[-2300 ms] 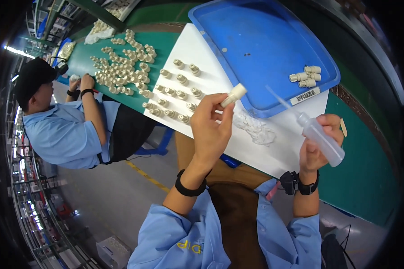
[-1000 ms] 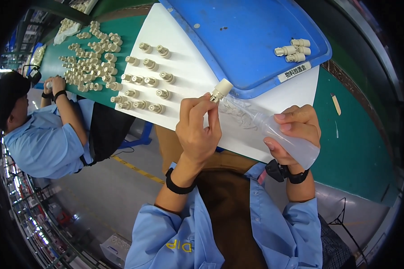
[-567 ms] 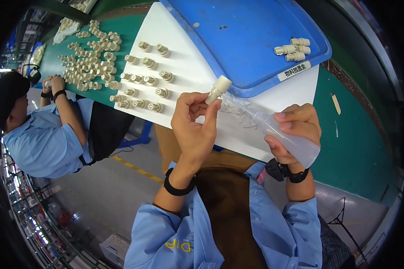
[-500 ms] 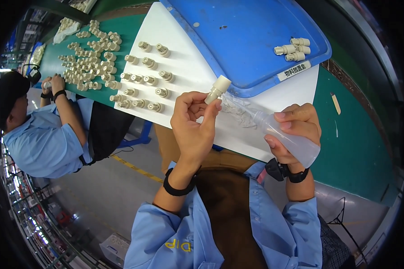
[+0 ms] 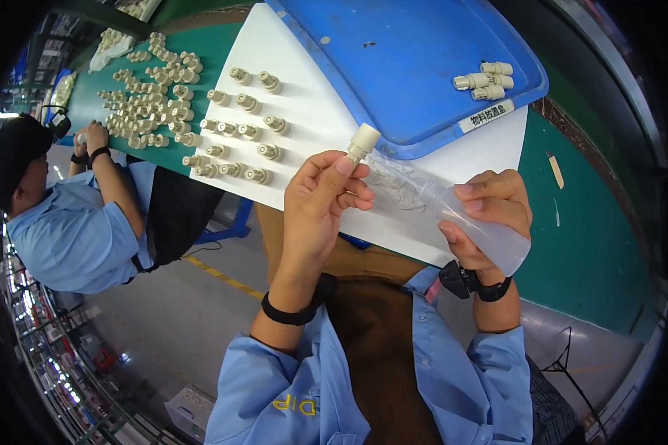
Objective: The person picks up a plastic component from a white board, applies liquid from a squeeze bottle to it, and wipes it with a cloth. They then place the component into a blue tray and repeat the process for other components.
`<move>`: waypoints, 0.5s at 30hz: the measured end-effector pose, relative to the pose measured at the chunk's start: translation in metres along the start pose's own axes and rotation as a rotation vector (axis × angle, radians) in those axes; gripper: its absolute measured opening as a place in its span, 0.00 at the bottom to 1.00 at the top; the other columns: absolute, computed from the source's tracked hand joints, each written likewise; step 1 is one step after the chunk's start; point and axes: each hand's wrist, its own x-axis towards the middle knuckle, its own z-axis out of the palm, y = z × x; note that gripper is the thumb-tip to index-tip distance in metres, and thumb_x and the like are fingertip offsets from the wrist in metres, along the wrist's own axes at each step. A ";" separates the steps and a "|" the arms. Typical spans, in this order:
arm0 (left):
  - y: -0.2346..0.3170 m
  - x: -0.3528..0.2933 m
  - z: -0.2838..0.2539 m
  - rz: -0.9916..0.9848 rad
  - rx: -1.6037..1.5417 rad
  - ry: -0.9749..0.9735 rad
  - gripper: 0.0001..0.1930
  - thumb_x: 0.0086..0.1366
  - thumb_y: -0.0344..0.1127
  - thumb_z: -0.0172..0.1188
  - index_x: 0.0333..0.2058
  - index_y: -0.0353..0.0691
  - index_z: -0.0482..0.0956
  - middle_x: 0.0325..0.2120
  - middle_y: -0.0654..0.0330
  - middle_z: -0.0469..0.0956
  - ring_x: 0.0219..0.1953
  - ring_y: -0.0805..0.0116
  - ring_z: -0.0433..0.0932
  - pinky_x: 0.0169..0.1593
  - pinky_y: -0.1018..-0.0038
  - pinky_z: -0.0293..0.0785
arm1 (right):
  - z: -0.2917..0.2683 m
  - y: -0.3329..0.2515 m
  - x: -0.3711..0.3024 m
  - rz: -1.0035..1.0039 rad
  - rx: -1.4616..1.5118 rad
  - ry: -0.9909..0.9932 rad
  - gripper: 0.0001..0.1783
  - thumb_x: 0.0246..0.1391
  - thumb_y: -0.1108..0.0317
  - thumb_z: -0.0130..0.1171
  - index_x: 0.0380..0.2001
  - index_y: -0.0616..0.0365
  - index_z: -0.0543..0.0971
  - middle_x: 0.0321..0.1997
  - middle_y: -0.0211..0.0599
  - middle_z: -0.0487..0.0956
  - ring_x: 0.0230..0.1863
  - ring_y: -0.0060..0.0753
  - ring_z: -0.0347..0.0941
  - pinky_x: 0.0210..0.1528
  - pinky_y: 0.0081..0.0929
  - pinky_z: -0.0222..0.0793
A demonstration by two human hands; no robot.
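Between thumb and fingers, my left hand (image 5: 321,196) pinches a cream plastic fitting (image 5: 363,141), its wide cylindrical end tilted up and to the right. My right hand (image 5: 490,215) is wrapped round a translucent squeeze bottle (image 5: 476,228). The bottle's thin nozzle (image 5: 397,172) points up and left at the fitting; whether the tip touches it I cannot tell. Crumpled white tissue (image 5: 401,194) lies on the white sheet (image 5: 312,122) beneath the nozzle. Several similar fittings (image 5: 272,124) stand on that sheet to the left of my left hand.
A blue tray (image 5: 416,67) holds several fittings (image 5: 490,80) at its right end. Many more fittings (image 5: 152,104) crowd the green bench at far left, where a person in blue (image 5: 82,230) works. A small knife-like tool (image 5: 555,170) lies on the green mat at right.
My left hand has rolled and shifted its grip, with the thumb now over the fitting's lower part. The fitting has moved only slightly. My right hand and the bottle stay nearly still.
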 end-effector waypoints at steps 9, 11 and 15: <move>-0.003 0.004 -0.009 -0.220 -0.332 -0.141 0.15 0.67 0.41 0.46 0.39 0.32 0.69 0.28 0.55 0.76 0.25 0.72 0.77 0.28 0.79 0.77 | -0.001 0.000 -0.001 -0.003 0.012 -0.004 0.19 0.34 0.73 0.70 0.32 0.58 0.72 0.32 0.43 0.74 0.18 0.21 0.66 0.17 0.16 0.59; -0.001 0.005 -0.009 -0.266 -0.401 -0.160 0.15 0.67 0.41 0.45 0.40 0.32 0.69 0.28 0.56 0.76 0.25 0.73 0.77 0.27 0.80 0.78 | -0.001 0.000 -0.002 -0.001 0.017 -0.003 0.19 0.34 0.73 0.70 0.32 0.59 0.72 0.32 0.43 0.74 0.18 0.21 0.66 0.17 0.16 0.59; 0.004 0.006 -0.010 -0.394 -0.622 -0.202 0.15 0.67 0.41 0.44 0.40 0.32 0.68 0.27 0.57 0.75 0.24 0.73 0.76 0.26 0.81 0.78 | -0.001 0.002 -0.001 0.004 0.032 -0.005 0.19 0.35 0.73 0.69 0.32 0.59 0.72 0.32 0.44 0.74 0.18 0.22 0.66 0.17 0.16 0.59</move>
